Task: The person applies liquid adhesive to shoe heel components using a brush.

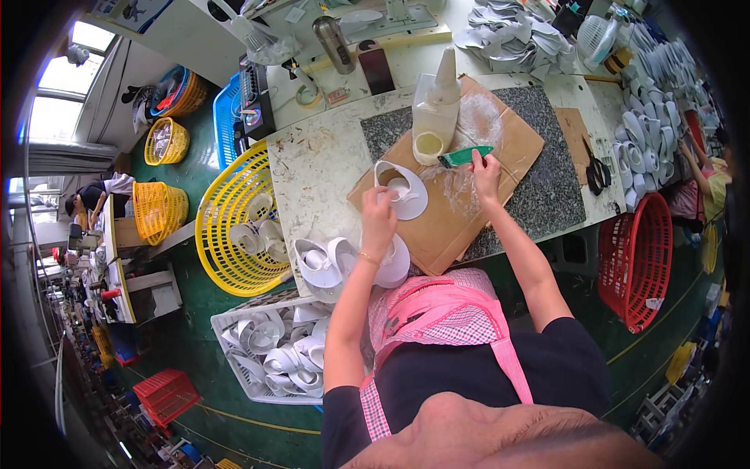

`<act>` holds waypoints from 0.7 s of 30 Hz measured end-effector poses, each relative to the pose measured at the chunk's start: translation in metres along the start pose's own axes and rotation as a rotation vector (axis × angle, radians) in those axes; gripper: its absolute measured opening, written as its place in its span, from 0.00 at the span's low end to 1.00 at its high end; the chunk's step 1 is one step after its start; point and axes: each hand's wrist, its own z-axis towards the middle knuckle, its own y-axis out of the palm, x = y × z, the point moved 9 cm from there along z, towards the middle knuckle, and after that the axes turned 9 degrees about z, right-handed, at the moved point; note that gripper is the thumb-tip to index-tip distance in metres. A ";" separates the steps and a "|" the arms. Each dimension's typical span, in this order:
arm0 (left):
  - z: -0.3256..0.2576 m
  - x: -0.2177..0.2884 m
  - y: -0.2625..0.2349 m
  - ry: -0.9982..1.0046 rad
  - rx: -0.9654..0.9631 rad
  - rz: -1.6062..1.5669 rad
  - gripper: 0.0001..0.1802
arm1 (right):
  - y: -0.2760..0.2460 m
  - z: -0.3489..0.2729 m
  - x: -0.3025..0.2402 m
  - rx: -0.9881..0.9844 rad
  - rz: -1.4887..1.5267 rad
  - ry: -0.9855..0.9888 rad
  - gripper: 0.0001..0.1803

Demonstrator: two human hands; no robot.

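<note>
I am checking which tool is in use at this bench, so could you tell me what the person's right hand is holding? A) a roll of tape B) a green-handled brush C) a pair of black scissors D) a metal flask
B: the right hand grips a green-handled brush over the cardboard sheet, while the black scissors lie untouched further right on the bench.

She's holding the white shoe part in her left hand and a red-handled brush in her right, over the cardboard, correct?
Not quite: the brush in the right hand has a green handle, not red, as the head view shows. The left hand does hold the white shoe part over the cardboard.
</note>
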 end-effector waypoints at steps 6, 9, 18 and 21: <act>0.030 -0.070 0.010 -0.401 0.168 -0.102 0.21 | 0.022 -0.008 0.000 -0.077 0.081 0.058 0.16; 0.034 -0.121 0.041 -0.495 -0.019 -0.143 0.26 | 0.041 -0.019 -0.005 -0.125 0.146 0.093 0.16; 0.007 -0.050 0.013 -0.886 -0.336 -0.993 0.20 | 0.005 -0.027 0.007 -0.033 0.478 0.204 0.14; -0.015 -0.041 0.005 -0.798 -0.182 -1.127 0.18 | 0.025 -0.043 -0.008 -0.102 0.528 0.283 0.14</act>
